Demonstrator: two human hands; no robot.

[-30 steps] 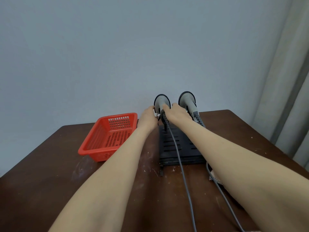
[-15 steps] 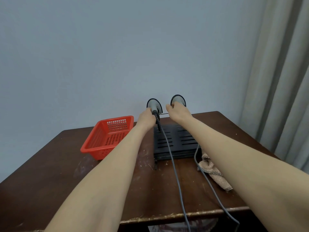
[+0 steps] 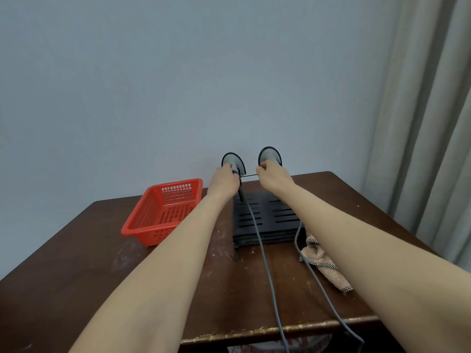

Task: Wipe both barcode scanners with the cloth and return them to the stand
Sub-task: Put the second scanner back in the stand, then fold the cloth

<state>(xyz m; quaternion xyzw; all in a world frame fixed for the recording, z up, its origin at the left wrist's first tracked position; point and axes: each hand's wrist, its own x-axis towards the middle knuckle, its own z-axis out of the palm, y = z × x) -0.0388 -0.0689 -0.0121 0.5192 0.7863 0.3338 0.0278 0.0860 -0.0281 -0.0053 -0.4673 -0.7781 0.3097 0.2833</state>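
Two grey barcode scanners stand side by side at the back of a black slotted stand (image 3: 267, 217). My left hand (image 3: 224, 178) grips the handle of the left scanner (image 3: 233, 161). My right hand (image 3: 271, 175) curls round the handle of the right scanner (image 3: 270, 154). Only the scanner heads show above my hands. Grey cables (image 3: 265, 263) run from both scanners toward me and over the table's front edge. The pinkish cloth (image 3: 323, 263) lies crumpled on the table, right of the stand and partly under my right forearm.
A red plastic basket (image 3: 163, 212) sits left of the stand on the dark wooden table (image 3: 76, 276). A plain wall stands close behind the scanners. Curtains (image 3: 428, 123) hang to the right of the table. The table's worn front edge lies near me.
The view has pulled back and up. My right hand left the left scanner's handle and moved onto the right scanner. The left hand now grips the left scanner's handle.
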